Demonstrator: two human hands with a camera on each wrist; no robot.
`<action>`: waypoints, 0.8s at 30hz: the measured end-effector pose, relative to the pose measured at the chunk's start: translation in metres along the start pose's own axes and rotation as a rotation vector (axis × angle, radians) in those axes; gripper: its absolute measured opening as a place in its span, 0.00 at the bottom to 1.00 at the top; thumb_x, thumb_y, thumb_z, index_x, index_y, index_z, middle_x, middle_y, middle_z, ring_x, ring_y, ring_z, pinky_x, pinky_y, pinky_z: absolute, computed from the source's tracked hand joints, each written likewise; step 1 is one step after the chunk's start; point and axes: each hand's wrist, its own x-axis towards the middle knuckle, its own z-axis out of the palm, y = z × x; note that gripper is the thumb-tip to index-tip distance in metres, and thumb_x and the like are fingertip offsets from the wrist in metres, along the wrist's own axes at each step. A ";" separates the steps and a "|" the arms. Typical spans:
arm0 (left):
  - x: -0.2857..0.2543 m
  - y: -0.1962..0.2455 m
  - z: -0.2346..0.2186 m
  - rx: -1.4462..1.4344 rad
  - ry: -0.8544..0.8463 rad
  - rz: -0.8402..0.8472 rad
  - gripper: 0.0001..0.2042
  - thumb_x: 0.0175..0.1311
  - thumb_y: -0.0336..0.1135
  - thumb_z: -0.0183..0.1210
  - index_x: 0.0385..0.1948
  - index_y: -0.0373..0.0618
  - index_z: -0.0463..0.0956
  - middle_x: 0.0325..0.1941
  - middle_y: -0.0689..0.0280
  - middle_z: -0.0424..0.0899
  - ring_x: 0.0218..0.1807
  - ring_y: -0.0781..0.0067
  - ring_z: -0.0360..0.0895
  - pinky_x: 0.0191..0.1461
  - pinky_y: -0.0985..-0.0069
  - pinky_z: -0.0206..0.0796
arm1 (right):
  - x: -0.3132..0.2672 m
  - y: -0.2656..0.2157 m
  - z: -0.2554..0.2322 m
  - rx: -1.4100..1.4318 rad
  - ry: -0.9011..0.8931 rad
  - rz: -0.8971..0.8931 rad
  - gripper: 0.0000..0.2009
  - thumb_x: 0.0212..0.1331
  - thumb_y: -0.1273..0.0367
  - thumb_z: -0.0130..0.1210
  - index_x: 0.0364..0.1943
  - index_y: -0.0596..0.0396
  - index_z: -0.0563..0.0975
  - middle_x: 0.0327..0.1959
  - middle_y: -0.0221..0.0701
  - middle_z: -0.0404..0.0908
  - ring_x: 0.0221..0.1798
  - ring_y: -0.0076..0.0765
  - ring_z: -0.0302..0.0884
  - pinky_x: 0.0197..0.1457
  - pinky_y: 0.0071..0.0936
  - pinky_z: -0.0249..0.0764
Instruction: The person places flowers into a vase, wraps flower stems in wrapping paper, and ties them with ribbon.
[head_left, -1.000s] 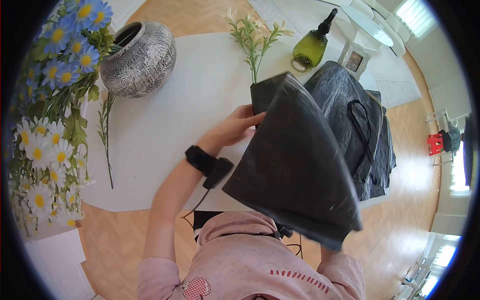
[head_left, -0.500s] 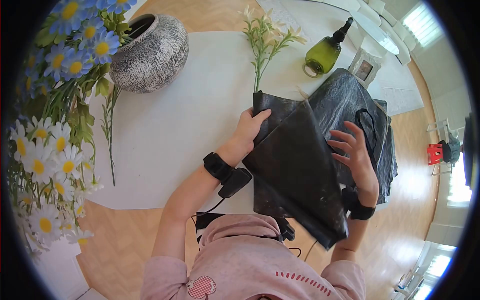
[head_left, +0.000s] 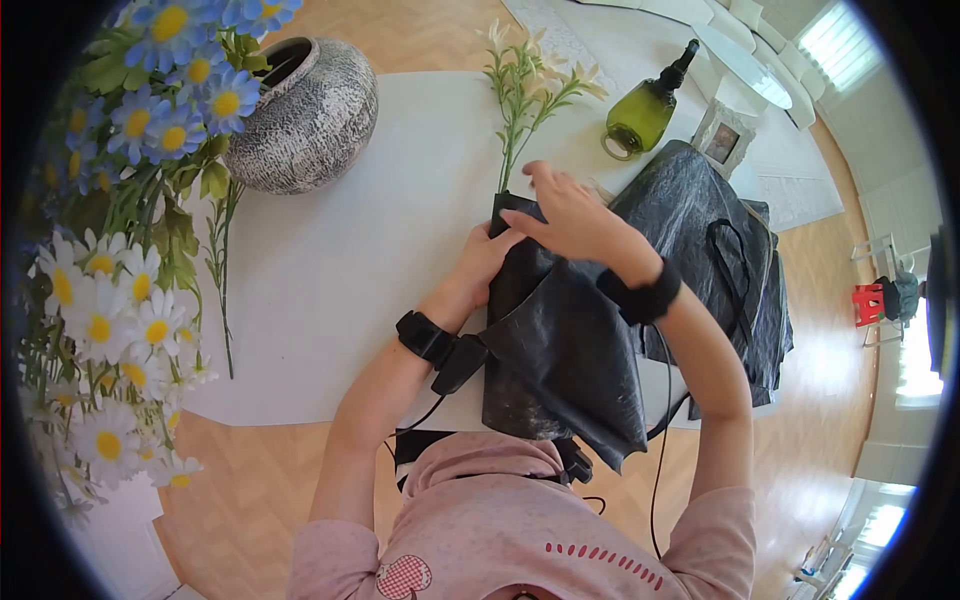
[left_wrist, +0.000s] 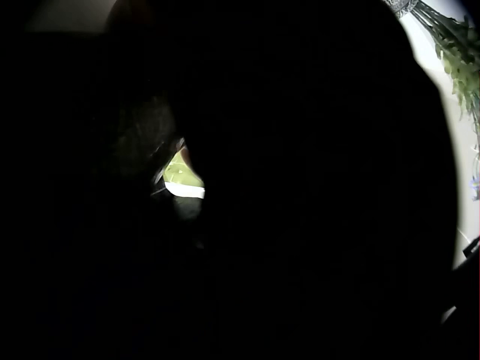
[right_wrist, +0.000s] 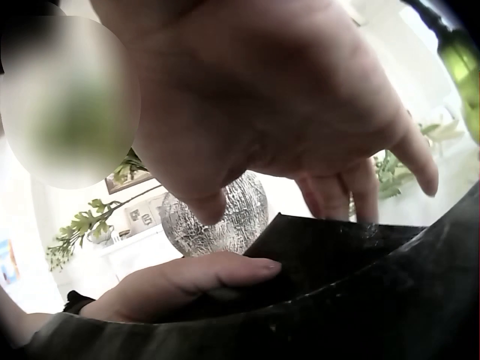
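Note:
A black glossy sheet (head_left: 560, 350), folded over itself, hangs across the front edge of the table. My left hand (head_left: 480, 262) grips its left edge near the top, thumb on the upper face. Over the top edge of the sheet reaches my right hand (head_left: 585, 218), fingers extended. In the right wrist view, the right thumb (right_wrist: 206, 206) stands apart from the sheet, while the other fingertips reach behind its edge. Dark material fills most of the left wrist view and hides the left fingers.
A second black glossy piece with a strap (head_left: 690, 210) lies at the right. Behind are pale lilies (head_left: 530, 80), a green bottle (head_left: 640, 120) and a picture frame (head_left: 722, 138). At left are a textured vase (head_left: 305, 130), blue flowers (head_left: 150, 110), daisies (head_left: 100, 320) and a stem (head_left: 222, 300).
The right hand, first hidden behind the sheet, came off to its right and then moved up and left to the top edge. The folded-over flap has dropped lower. The left hand keeps its grip.

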 end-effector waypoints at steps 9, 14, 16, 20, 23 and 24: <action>-0.002 0.001 -0.010 0.020 -0.107 0.083 0.15 0.54 0.31 0.53 0.42 0.34 0.66 0.36 0.58 0.76 0.35 0.70 0.76 0.38 0.74 0.71 | 0.032 0.020 0.021 0.151 0.048 0.043 0.16 0.50 0.63 0.50 0.17 0.65 0.73 0.15 0.47 0.70 0.20 0.54 0.67 0.26 0.38 0.64; 0.000 0.003 -0.014 -0.277 -0.148 -0.028 0.15 0.58 0.37 0.51 0.42 0.37 0.66 0.36 0.61 0.76 0.35 0.73 0.75 0.38 0.76 0.70 | 0.026 0.019 0.017 0.277 0.029 0.100 0.15 0.51 0.64 0.49 0.18 0.64 0.73 0.15 0.45 0.72 0.20 0.50 0.69 0.26 0.36 0.63; 0.002 -0.001 -0.017 -0.271 -0.123 -0.030 0.15 0.59 0.38 0.50 0.42 0.37 0.66 0.36 0.62 0.76 0.35 0.73 0.75 0.38 0.77 0.70 | 0.024 0.012 0.009 0.378 -0.001 0.159 0.15 0.51 0.64 0.49 0.19 0.63 0.73 0.15 0.44 0.72 0.19 0.47 0.69 0.25 0.35 0.63; 0.004 -0.005 -0.019 -0.202 -0.101 -0.011 0.15 0.59 0.39 0.49 0.42 0.38 0.66 0.37 0.63 0.76 0.35 0.74 0.75 0.39 0.78 0.69 | 0.024 0.005 0.018 0.356 -0.048 -0.001 0.12 0.51 0.66 0.51 0.22 0.63 0.73 0.14 0.40 0.72 0.17 0.40 0.68 0.24 0.30 0.62; 0.002 -0.003 -0.020 -0.183 -0.114 -0.037 0.15 0.59 0.38 0.50 0.43 0.38 0.65 0.37 0.63 0.75 0.36 0.75 0.75 0.39 0.78 0.69 | 0.023 0.008 0.025 0.335 0.046 -0.062 0.10 0.50 0.67 0.52 0.24 0.63 0.73 0.13 0.40 0.71 0.16 0.38 0.67 0.23 0.29 0.62; 0.001 -0.001 -0.019 -0.184 -0.109 -0.034 0.15 0.59 0.38 0.50 0.43 0.38 0.65 0.37 0.63 0.75 0.36 0.75 0.75 0.39 0.78 0.69 | 0.023 0.006 0.025 0.339 0.021 -0.011 0.10 0.49 0.68 0.53 0.24 0.63 0.73 0.13 0.40 0.71 0.16 0.37 0.66 0.22 0.29 0.62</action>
